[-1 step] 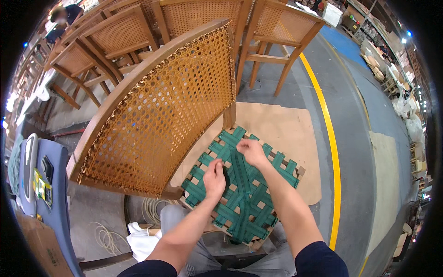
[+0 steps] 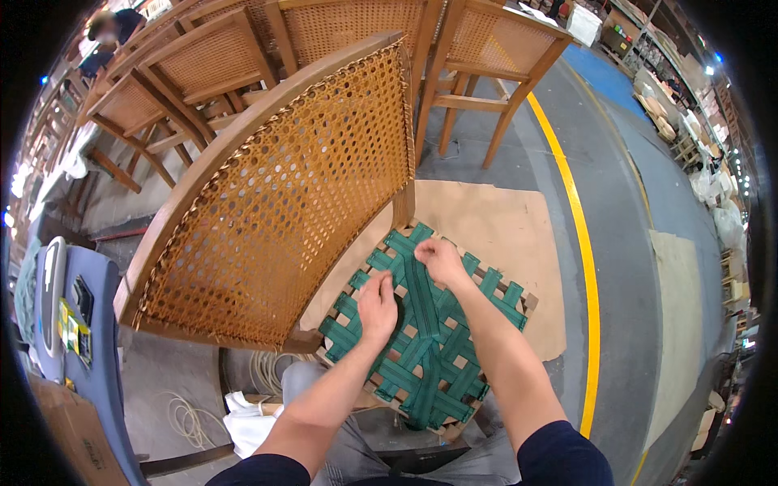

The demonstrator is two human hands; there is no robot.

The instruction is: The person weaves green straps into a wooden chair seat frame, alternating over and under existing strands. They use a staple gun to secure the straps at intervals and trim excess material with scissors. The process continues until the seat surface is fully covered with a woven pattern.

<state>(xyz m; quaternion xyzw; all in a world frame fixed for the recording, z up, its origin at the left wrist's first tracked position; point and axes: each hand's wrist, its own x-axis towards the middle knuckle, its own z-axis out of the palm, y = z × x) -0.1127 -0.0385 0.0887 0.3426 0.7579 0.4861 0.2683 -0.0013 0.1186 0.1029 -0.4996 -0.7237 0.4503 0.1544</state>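
A wooden chair with a cane back (image 2: 284,194) stands before me, its seat a lattice of green webbing (image 2: 397,377). One loose green webbing strap (image 2: 421,296) lies over the weave and bends near the seat's middle. My right hand (image 2: 442,262) is closed in a pinch at the strap's upper end, over the far part of the seat. Beside the strap, to its left, my left hand (image 2: 377,309) has its fingers curled and thumb pressed close. What its fingertips hold, if anything, is hidden.
More cane-backed chairs (image 2: 211,65) stand beyond. Brown cardboard (image 2: 519,235) lies under the seat, near a yellow floor line (image 2: 579,227). At left is a blue padded surface (image 2: 96,283) with small items; coiled cord (image 2: 190,417) and white cloth (image 2: 247,425) lie below. A person (image 2: 117,32) is far left.
The loose strap has shifted, and its bend at the middle of the seat shows more sharply. My left hand has moved slightly up toward the far side; my right hand has barely moved.
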